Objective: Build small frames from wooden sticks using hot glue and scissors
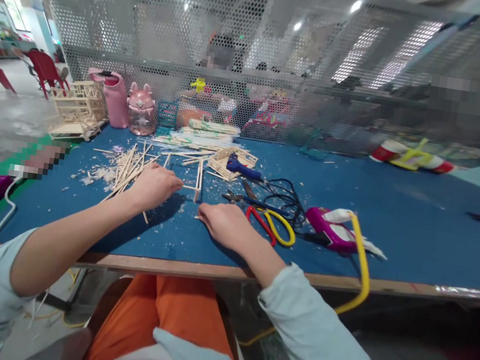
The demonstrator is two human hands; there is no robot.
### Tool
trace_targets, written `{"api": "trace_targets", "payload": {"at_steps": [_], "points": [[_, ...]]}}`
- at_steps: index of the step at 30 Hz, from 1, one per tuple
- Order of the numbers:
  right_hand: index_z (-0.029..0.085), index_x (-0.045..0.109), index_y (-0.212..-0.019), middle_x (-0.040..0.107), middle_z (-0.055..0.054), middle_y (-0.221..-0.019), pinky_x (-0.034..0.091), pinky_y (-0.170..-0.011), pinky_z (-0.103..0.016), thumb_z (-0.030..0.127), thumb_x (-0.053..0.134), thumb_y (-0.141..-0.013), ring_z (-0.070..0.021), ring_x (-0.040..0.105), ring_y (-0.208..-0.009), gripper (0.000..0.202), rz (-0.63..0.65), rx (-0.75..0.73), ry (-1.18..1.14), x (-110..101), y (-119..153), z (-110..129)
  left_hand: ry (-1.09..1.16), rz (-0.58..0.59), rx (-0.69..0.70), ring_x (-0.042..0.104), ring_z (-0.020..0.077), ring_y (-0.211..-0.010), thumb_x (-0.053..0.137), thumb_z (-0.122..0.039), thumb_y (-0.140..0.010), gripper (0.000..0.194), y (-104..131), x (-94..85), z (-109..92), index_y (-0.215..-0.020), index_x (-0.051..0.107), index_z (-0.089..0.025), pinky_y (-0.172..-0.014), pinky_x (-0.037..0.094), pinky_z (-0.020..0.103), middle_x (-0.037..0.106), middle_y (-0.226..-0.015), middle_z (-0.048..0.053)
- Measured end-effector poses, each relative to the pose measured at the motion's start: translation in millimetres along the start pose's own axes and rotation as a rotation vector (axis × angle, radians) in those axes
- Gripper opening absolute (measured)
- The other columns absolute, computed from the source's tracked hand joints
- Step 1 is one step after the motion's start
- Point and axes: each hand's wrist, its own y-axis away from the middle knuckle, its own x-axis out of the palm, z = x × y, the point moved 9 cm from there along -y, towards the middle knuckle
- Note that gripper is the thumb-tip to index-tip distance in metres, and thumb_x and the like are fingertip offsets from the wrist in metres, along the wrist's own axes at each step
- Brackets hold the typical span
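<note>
My left hand (158, 187) is closed in a pinch on a small frame of thin wooden sticks (199, 181), held just above the blue table. To the right and slightly nearer me, my right hand (225, 221) has its thumb and fingers pressed together close to the table; what lies between them is too small to make out. A loose pile of wooden sticks (130, 168) is just beyond my left hand. Past my right hand lie a blue glue gun (245, 170) and scissors (280, 229) with red and yellow handles.
A purple and white power strip (335, 229) with a yellow cable (360, 264) lies to the right. At the back left stand a stick-built model (79, 108), a pink bottle (115, 100) and a clear pink jar (142, 112). A perforated metal screen (176, 32) borders the table's (417, 230) far edge.
</note>
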Motion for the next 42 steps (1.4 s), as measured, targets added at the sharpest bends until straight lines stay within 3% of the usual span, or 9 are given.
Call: {"api": "trace_targets", "payload": {"at_steps": [9,13,17,19,23,26,30,35,42], "points": [[0.019,0.065,-0.089,0.072,-0.012,-0.079,0.037,-0.056,-0.027,0.024,0.04,-0.089,-0.0228,0.067,-0.072,0.026,-0.041,0.32,0.081,2,37,-51,0.11,-0.06,0.01,0.064,0.0197,-0.081,0.043,-0.024,-0.089,0.027,13,4.5,-13,-0.089,0.07,-0.019,-0.075,0.043,0.032,0.07,-0.085,0.008],[0.019,0.061,-0.103,0.071,-0.009,-0.093,0.037,-0.058,-0.026,0.016,0.043,-0.083,-0.02,0.066,-0.076,0.027,-0.202,0.344,-0.036,-9,40,-51,0.169,-0.096,-0.013,0.063,0.0226,-0.092,0.047,-0.032,-0.089,0.029,12,-5.0,-4,-0.106,0.065,-0.019,-0.081,0.045,0.034,0.069,-0.1,0.01],[0.019,0.055,-0.083,0.066,-0.003,-0.075,0.033,-0.054,-0.025,0.027,0.046,-0.085,-0.0152,0.058,-0.06,0.012,-0.382,0.302,-0.273,-24,49,-29,0.281,-0.348,-0.2,0.061,0.0208,-0.095,0.045,-0.036,-0.089,0.037,19,-44.6,45,-0.113,0.061,-0.015,-0.086,0.044,0.032,0.068,-0.104,0.01],[0.021,0.047,-0.066,0.056,0.001,-0.058,0.031,-0.051,-0.024,0.035,0.041,-0.089,-0.0125,0.05,-0.051,0.027,-0.405,0.246,-0.422,-23,50,-12,0.305,-0.414,-0.36,0.061,0.019,-0.087,0.045,-0.036,-0.087,0.036,29,-54.2,82,-0.109,0.064,-0.014,-0.082,0.045,0.03,0.069,-0.1,0.009],[0.021,0.03,-0.052,0.042,0.003,-0.046,0.028,-0.049,-0.024,0.042,0.033,-0.091,-0.0108,0.041,-0.045,0.045,-0.409,0.154,-0.576,-10,46,18,0.272,-0.164,-0.547,0.059,0.0173,-0.069,0.053,-0.037,-0.08,0.032,47,-27.2,137,-0.096,0.07,-0.016,-0.068,0.043,0.027,0.07,-0.079,0.007],[0.022,0.042,-0.059,0.048,0.002,-0.05,0.03,-0.05,-0.025,0.039,0.03,-0.092,-0.0122,0.047,-0.047,0.039,-0.436,0.201,-0.583,0,46,20,0.225,-0.017,-0.594,0.057,0.017,-0.064,0.055,-0.035,-0.076,0.025,60,-4.8,151,-0.084,0.071,-0.017,-0.06,0.04,0.026,0.068,-0.071,0.006],[0.021,0.054,-0.095,0.062,-0.001,-0.065,0.039,-0.056,-0.025,0.029,0.031,-0.091,-0.015,0.058,-0.056,0.025,-0.481,0.253,-0.626,5,50,14,0.232,0.059,-0.517,0.057,0.0183,-0.064,0.054,-0.047,-0.075,0.032,59,8.9,129,-0.074,0.07,-0.019,-0.057,0.038,0.027,0.067,-0.069,0.007],[0.022,0.056,-0.097,0.065,-0.001,-0.071,0.042,-0.056,-0.024,0.028,0.043,-0.085,-0.0143,0.059,-0.056,0.019,-0.492,0.27,-0.585,5,51,16,0.176,0.245,-0.491,0.059,0.0201,-0.064,0.058,-0.049,-0.069,0.031,52,28.3,99,-0.064,0.068,-0.02,-0.059,0.041,0.027,0.065,-0.063,0.007],[0.022,0.06,-0.089,0.065,-0.002,-0.074,0.044,-0.061,-0.026,0.026,0.046,-0.083,-0.0152,0.061,-0.065,0.015,-0.502,0.241,-0.584,0,51,20,0.283,0.103,-0.616,0.061,0.0199,-0.063,0.05,-0.027,-0.074,0.02,63,15.8,121,-0.068,0.066,-0.017,-0.058,0.042,0.028,0.067,-0.066,0.01]]}}
